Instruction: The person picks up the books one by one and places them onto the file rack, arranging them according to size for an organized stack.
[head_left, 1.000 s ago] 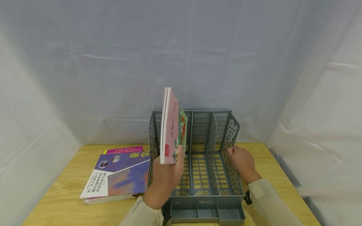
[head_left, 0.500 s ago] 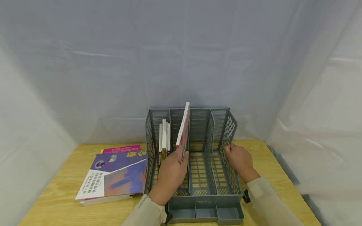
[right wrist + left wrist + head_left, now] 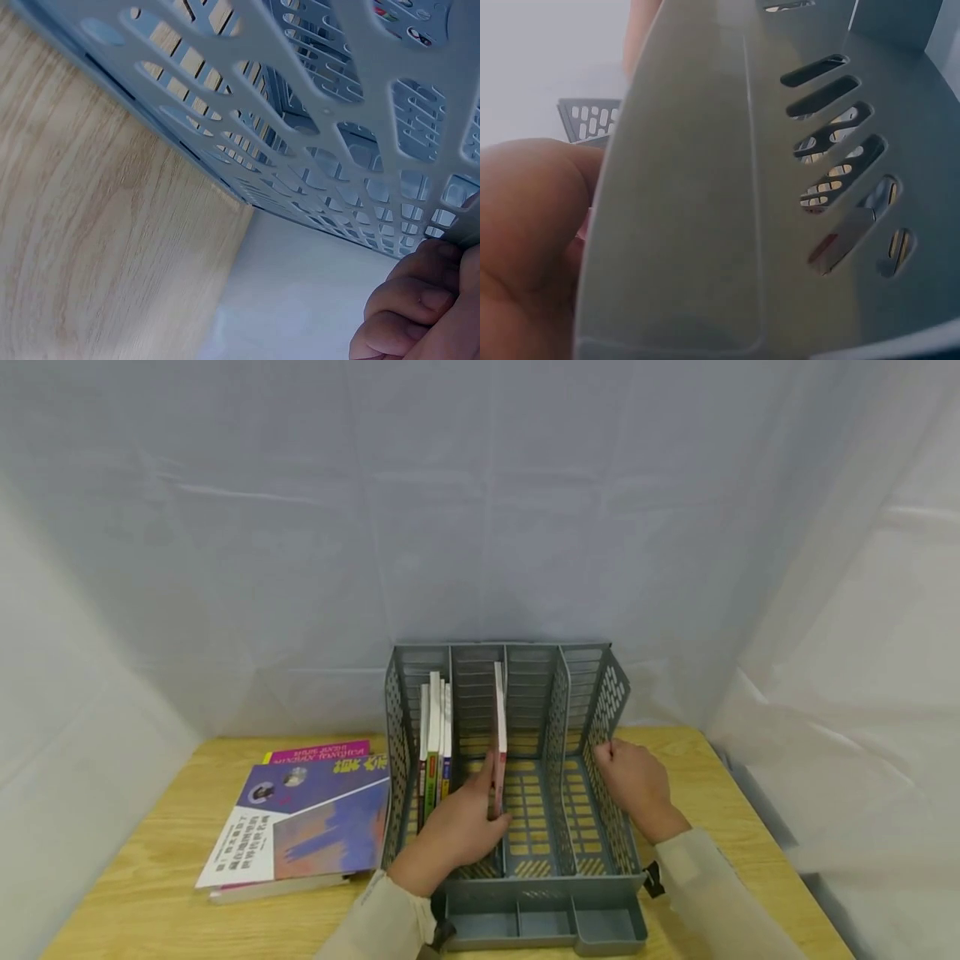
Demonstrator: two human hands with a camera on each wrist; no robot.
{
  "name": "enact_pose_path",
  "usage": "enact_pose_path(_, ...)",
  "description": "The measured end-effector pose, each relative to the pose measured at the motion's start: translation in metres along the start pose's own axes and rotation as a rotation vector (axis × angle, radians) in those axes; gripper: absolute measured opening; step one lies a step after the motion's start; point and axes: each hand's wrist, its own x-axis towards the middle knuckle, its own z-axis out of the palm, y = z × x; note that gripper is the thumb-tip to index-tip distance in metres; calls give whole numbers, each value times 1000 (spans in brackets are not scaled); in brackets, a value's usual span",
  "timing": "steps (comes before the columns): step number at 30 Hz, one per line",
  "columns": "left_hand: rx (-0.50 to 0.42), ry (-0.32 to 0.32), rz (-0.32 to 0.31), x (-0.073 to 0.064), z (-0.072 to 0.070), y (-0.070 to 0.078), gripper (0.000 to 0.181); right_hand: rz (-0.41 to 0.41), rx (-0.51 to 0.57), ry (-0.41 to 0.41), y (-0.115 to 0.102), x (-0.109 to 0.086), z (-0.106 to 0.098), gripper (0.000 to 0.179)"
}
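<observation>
A thin pink-covered book [image 3: 500, 727] stands upright in the second compartment of a grey plastic desktop organizer [image 3: 536, 888], against the divider on its right. My left hand [image 3: 457, 831] pinches its near edge, fingers along the left face and thumb at the right. In the left wrist view the organizer's front panel [image 3: 682, 187] hides most of that hand [image 3: 532, 217]. My right hand [image 3: 636, 785] grips the organizer's right side wall; curled fingers show at the slotted wall [image 3: 322, 97] in the right wrist view. Several books [image 3: 435, 727] stand in the leftmost compartment.
Left of the organizer, a stack with a purple-and-white book [image 3: 322, 818] on top lies on the wooden table [image 3: 150, 893]; a magenta book [image 3: 318, 752] pokes out behind. Small trays [image 3: 543, 923] line the organizer's front. White sheeting [image 3: 480, 527] surrounds the table.
My left hand has lowered the pink book from above the organizer into the second compartment, turning it edge-on. The standing books on the left came into view. My right hand keeps its grip.
</observation>
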Motion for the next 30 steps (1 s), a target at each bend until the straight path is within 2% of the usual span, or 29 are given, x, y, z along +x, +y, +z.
enact_pose_path(8,-7,13,2,-2,1,1,94,17,-7,-14,-1,-1,-1,40)
enact_pose_path(18,-36,24,18,-8,-1,3,93,-11,44,-30,-3,-3,-2,46)
enact_pose_path(24,-63,24,27,-19,-13,10,84,-9,49,-17,-3,-2,-2,45)
enact_pose_path(30,-39,51,38,-37,-32,18,67,-1,43,-22,-3,-3,-2,44)
